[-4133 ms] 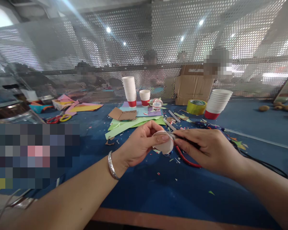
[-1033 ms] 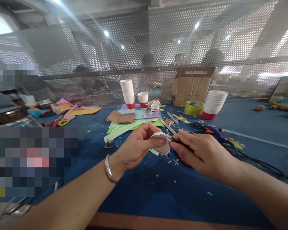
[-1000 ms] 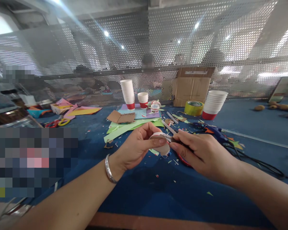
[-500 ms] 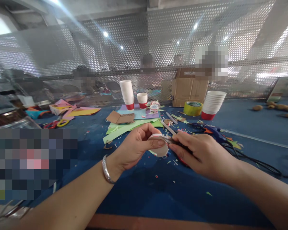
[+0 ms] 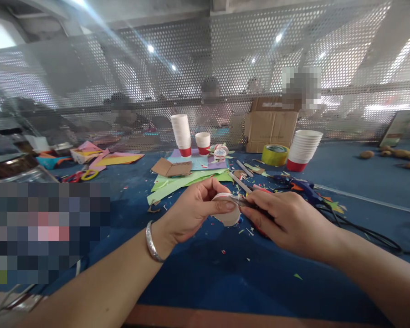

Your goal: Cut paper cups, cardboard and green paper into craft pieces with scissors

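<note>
The white round piece [image 5: 229, 218] has tipped since about four seconds ago, so more of its edge with a thin red line shows now; the red handle [image 5: 260, 231], which stuck out far below the right hand [image 5: 289, 210], is now mostly hidden by that hand. The white round piece is to the left of the yellow tape roll [image 5: 275, 155] and nearer to the person than the roll; a tall stack of cups [image 5: 180, 135] stands well to the left of the roll, and another stack of cups [image 5: 304, 150] is just to its right. To do this bit well, I think it helps to keep the piece still, take tiny nips along the edge, and turn it a little each time; the left thumb looks near the tip, so it should be kept back. The left hand [image 5: 200, 202] is closed in a pinch, gripping the piece with its thumb on the flat side; the right hand is curled around a metal tool [image 5: 241, 201], whose tip meets the edge; I cannot tell how wide the tool is open.
</note>
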`<state>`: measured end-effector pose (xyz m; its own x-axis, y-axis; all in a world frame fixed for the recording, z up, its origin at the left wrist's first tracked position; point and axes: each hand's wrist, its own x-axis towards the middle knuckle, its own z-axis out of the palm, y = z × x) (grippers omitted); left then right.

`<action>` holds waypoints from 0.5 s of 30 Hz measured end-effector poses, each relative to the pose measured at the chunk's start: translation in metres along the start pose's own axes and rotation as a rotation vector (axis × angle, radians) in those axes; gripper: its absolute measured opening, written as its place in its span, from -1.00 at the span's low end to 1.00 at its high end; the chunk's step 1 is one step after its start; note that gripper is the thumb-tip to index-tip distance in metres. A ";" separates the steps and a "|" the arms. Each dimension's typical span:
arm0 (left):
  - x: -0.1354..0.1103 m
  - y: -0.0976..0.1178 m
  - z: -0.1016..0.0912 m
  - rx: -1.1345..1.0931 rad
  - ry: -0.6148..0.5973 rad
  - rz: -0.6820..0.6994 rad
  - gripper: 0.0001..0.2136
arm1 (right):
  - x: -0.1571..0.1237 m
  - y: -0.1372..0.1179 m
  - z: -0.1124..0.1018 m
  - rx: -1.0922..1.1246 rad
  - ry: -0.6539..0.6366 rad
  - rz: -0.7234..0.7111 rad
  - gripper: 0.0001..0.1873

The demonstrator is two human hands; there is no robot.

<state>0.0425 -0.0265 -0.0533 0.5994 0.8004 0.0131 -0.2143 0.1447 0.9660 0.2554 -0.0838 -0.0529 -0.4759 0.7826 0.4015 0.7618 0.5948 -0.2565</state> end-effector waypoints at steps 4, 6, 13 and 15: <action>0.000 0.003 0.001 -0.009 -0.011 -0.033 -0.71 | -0.001 -0.001 0.000 -0.006 0.000 0.007 -0.69; 0.001 0.003 0.001 -0.009 -0.013 -0.052 -0.71 | -0.001 -0.001 0.000 -0.007 -0.007 0.016 -0.69; 0.001 0.003 0.002 -0.023 0.011 -0.086 -0.70 | 0.000 0.002 0.002 -0.006 -0.025 0.026 -0.69; 0.000 0.003 0.002 -0.025 0.011 -0.101 -0.69 | 0.000 0.002 0.002 -0.012 -0.026 0.027 -0.69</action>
<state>0.0435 -0.0273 -0.0498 0.6105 0.7872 -0.0868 -0.1730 0.2394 0.9554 0.2560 -0.0826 -0.0550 -0.4661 0.8031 0.3712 0.7800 0.5710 -0.2560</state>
